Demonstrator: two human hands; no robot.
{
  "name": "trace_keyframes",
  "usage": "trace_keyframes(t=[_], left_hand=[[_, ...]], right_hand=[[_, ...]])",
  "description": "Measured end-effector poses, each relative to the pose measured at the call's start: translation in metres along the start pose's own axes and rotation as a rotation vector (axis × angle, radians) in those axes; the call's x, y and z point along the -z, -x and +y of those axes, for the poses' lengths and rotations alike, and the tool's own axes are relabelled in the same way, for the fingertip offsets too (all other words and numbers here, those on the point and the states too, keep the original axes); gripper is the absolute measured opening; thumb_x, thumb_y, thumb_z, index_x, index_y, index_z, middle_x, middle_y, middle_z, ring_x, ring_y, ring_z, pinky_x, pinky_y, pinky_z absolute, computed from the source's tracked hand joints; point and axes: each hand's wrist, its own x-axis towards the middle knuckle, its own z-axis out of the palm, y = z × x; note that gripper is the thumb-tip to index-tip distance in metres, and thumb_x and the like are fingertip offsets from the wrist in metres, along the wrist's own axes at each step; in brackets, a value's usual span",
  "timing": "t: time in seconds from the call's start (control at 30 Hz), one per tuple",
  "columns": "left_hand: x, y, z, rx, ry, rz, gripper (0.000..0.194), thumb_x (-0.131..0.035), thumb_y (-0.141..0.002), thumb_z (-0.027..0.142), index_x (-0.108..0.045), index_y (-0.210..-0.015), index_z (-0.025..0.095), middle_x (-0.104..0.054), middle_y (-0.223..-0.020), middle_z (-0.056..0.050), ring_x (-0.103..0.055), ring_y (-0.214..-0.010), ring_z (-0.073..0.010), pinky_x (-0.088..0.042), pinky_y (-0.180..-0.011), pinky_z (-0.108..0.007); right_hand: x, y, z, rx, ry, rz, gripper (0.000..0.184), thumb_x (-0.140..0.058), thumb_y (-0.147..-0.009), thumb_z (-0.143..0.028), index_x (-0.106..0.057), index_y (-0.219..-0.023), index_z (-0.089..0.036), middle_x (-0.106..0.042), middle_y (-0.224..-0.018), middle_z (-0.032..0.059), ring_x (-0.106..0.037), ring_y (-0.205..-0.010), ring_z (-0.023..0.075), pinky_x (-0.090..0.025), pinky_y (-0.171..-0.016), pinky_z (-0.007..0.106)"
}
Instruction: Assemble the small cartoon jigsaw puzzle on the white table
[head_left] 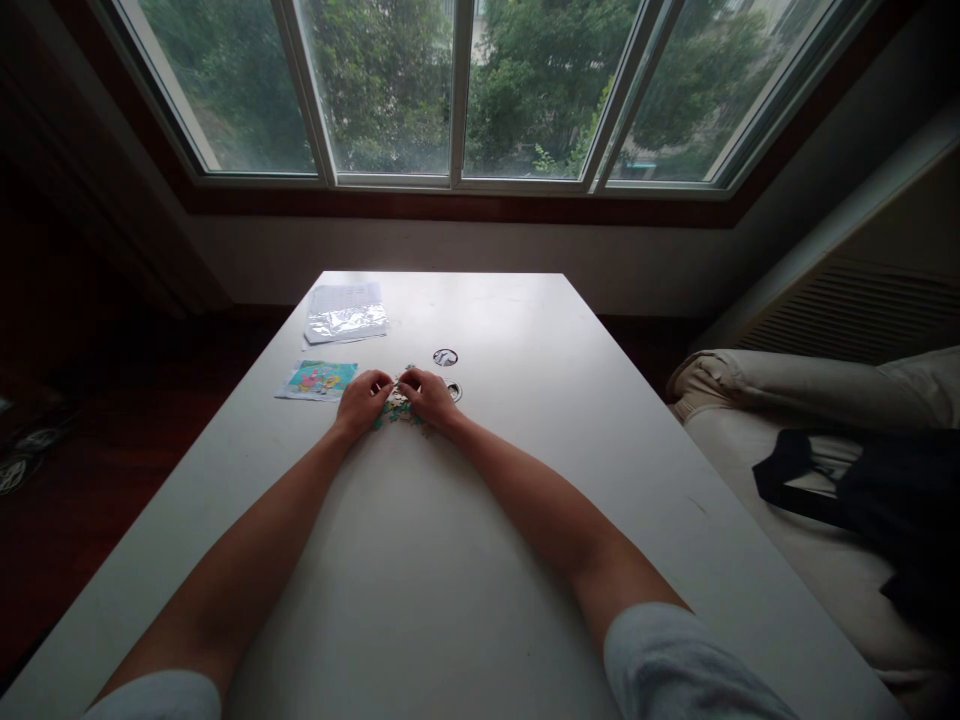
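A small heap of jigsaw puzzle pieces, teal, white and brownish, lies on the white table. My left hand is at the left side of the heap, its fingers curled together at the tips. From the right, my right hand reaches over the heap with bent fingers, its tips close to those of the left. Whatever sits between the fingertips is too small to make out. Left of my left hand lies a colourful picture sheet with cartoon figures.
A clear plastic bag with papers rests at the table's far left. Two round dark-and-white items, a farther disc and a nearer one, lie by my right hand. A couch with dark cloth stands right; a window is ahead.
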Motion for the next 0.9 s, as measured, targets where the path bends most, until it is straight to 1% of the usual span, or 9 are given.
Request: trace_keyframes(t=[0.17, 0.3, 0.4, 0.47, 0.57, 0.67, 0.73, 0.8, 0.9], left_hand=[[0.001, 0.001, 0.001, 0.030, 0.034, 0.001, 0.022, -0.059, -0.086, 0.040, -0.071, -0.094, 0.023, -0.072, -0.086, -0.002, -0.062, -0.075, -0.0183, -0.047, -0.070, -0.029], [0.000, 0.002, 0.001, 0.068, 0.060, 0.035, 0.027, -0.058, -0.087, 0.042, -0.071, -0.103, 0.024, -0.070, -0.080, -0.001, -0.062, -0.071, -0.0171, -0.046, -0.067, -0.027], [0.001, 0.000, -0.001, 0.083, 0.091, 0.069, 0.030, -0.055, -0.089, 0.041, -0.070, -0.110, 0.024, -0.072, -0.085, -0.001, -0.064, -0.074, -0.0172, -0.047, -0.069, -0.027], [0.006, -0.003, -0.002, 0.087, 0.098, 0.079, 0.030, -0.052, -0.090, 0.038, -0.071, -0.107, 0.023, -0.073, -0.090, -0.003, -0.066, -0.080, -0.0183, -0.048, -0.071, -0.028], [0.019, -0.010, -0.004, 0.109, 0.062, 0.058, 0.028, -0.050, -0.088, 0.033, -0.073, -0.101, 0.023, -0.074, -0.091, -0.003, -0.067, -0.084, -0.0203, -0.049, -0.073, -0.029], [0.037, -0.014, -0.004, 0.124, -0.061, -0.084, 0.025, -0.054, -0.082, 0.029, -0.075, -0.096, 0.023, -0.075, -0.088, -0.003, -0.067, -0.079, -0.0213, -0.048, -0.070, -0.030], [0.046, -0.014, -0.004, 0.078, -0.172, -0.198, 0.023, -0.058, -0.078, 0.028, -0.075, -0.094, 0.025, -0.075, -0.088, -0.003, -0.066, -0.076, -0.0212, -0.046, -0.066, -0.029], [0.051, -0.012, -0.004, 0.019, -0.269, -0.300, 0.019, -0.064, -0.075, 0.033, -0.075, -0.090, 0.025, -0.073, -0.086, -0.003, -0.065, -0.074, -0.0216, -0.044, -0.063, -0.028], [0.051, -0.009, -0.004, -0.070, -0.350, -0.362, 0.018, -0.070, -0.072, 0.035, -0.074, -0.086, 0.025, -0.072, -0.085, -0.004, -0.064, -0.075, -0.0215, -0.043, -0.064, -0.028]], right_hand=[[-0.003, 0.001, -0.001, -0.014, 0.075, 0.038, 0.011, -0.062, -0.090, -0.026, -0.072, -0.092, -0.023, -0.071, -0.084, 0.0010, -0.061, -0.081, 0.0164, -0.044, -0.077, 0.026], [-0.004, 0.002, -0.001, -0.002, 0.084, 0.072, 0.015, -0.061, -0.090, -0.024, -0.072, -0.101, -0.024, -0.072, -0.086, 0.0016, -0.061, -0.087, 0.0184, -0.044, -0.082, 0.028], [-0.004, 0.003, 0.000, 0.016, 0.069, 0.077, 0.017, -0.060, -0.091, -0.024, -0.071, -0.104, -0.023, -0.071, -0.086, 0.0018, -0.061, -0.088, 0.0188, -0.044, -0.084, 0.029], [-0.004, 0.004, 0.000, 0.027, 0.077, 0.066, 0.016, -0.059, -0.091, -0.022, -0.071, -0.101, -0.023, -0.071, -0.089, 0.0021, -0.060, -0.091, 0.0189, -0.043, -0.086, 0.029], [-0.003, 0.004, 0.000, 0.043, 0.104, 0.039, 0.014, -0.059, -0.092, -0.021, -0.072, -0.095, -0.023, -0.070, -0.094, 0.0030, -0.059, -0.096, 0.0193, -0.043, -0.088, 0.029], [-0.004, 0.005, 0.000, 0.062, 0.114, 0.023, 0.013, -0.059, -0.092, -0.022, -0.072, -0.094, -0.023, -0.069, -0.095, 0.0036, -0.058, -0.097, 0.0197, -0.042, -0.089, 0.030], [-0.004, 0.005, 0.000, 0.069, 0.118, 0.022, 0.013, -0.059, -0.092, -0.022, -0.072, -0.094, -0.023, -0.069, -0.095, 0.0035, -0.058, -0.097, 0.0197, -0.042, -0.088, 0.030], [-0.005, 0.005, 0.000, 0.076, 0.123, 0.026, 0.013, -0.059, -0.092, -0.021, -0.071, -0.093, -0.023, -0.068, -0.094, 0.0033, -0.058, -0.096, 0.0195, -0.042, -0.088, 0.029], [-0.006, 0.005, 0.001, 0.091, 0.126, 0.032, 0.013, -0.059, -0.092, -0.021, -0.071, -0.092, -0.023, -0.068, -0.093, 0.0030, -0.057, -0.095, 0.0192, -0.042, -0.087, 0.029]])
